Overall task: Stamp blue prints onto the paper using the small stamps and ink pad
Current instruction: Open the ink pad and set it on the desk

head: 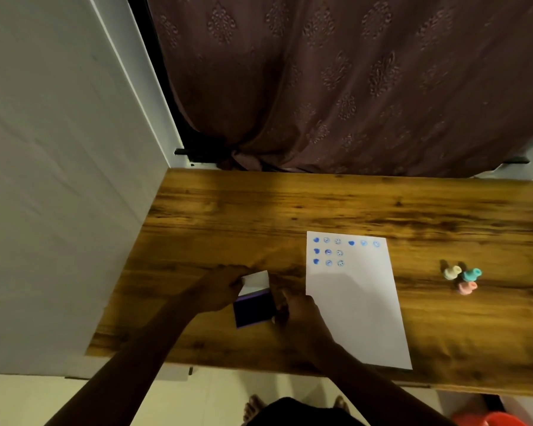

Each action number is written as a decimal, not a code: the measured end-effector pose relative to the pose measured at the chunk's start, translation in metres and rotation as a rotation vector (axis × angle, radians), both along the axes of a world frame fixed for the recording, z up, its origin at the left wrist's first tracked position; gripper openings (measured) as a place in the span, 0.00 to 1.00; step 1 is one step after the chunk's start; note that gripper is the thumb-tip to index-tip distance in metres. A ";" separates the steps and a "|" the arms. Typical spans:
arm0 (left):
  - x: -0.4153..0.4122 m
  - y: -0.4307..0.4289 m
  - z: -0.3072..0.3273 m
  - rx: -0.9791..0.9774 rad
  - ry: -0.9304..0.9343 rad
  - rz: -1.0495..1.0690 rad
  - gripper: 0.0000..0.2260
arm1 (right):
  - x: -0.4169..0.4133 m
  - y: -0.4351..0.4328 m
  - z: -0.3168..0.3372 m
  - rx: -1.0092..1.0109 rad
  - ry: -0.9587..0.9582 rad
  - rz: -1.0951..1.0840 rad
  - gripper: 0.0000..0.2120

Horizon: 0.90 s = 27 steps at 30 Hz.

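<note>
Both hands meet at the ink pad [254,309], which lies on the wooden counter [228,210] between them. The left hand [219,287] curls its fingers around the pad's white lid [256,281], which stands tilted up from the far edge of the pad, so the dark inked face shows just beside the palm. The right hand [299,309] rests against the pad's right edge with the fingers drawn close together; the picture is too blurred there to tell whether they pinch the pad or anything small.

The paper [357,302] lies just to the right of the right hand, its near left corner partly under that wrist. Blue prints [328,252] sit at the far end of the sheet, beyond both hands: three rows of three at the left, each a heart followed by two round faces, and one more row of three to their right, a heart [351,243] and two paler circles. The rest of the sheet, nearer the right forearm, is blank.

Three small stamps stand together well to the right of the right hand, past the paper: a cream stamp [451,272], a teal stamp [471,274] touching it, and a pink stamp [466,287] just in front of both.

A brown patterned curtain [351,87] hangs beyond the counter's far edge.
</note>
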<state>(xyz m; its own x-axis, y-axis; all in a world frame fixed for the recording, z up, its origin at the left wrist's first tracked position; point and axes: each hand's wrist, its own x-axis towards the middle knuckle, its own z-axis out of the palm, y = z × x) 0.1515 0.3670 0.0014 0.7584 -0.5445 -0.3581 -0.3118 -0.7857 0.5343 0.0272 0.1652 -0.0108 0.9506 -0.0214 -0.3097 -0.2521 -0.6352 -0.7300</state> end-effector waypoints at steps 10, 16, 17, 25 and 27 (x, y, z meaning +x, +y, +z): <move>0.004 -0.005 -0.017 0.031 -0.063 0.063 0.20 | 0.001 0.001 0.001 0.022 -0.017 -0.012 0.15; 0.003 -0.008 -0.020 0.053 -0.123 0.052 0.21 | 0.000 0.000 -0.002 0.013 0.012 -0.011 0.15; 0.003 -0.009 -0.020 0.050 -0.131 0.059 0.20 | -0.001 0.000 -0.002 0.018 0.011 -0.013 0.16; -0.008 -0.015 -0.013 -0.056 -0.197 0.119 0.19 | 0.001 -0.014 0.007 0.077 -0.061 -0.099 0.17; -0.014 -0.023 -0.007 -0.083 -0.189 0.132 0.19 | 0.001 -0.024 0.015 0.069 -0.121 -0.119 0.18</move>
<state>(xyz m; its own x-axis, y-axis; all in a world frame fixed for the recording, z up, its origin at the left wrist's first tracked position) 0.1372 0.3435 -0.0058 0.8743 -0.4579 -0.1611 -0.3102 -0.7823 0.5401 0.0279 0.1413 0.0044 0.9731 -0.1183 -0.1979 -0.2301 -0.5538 -0.8002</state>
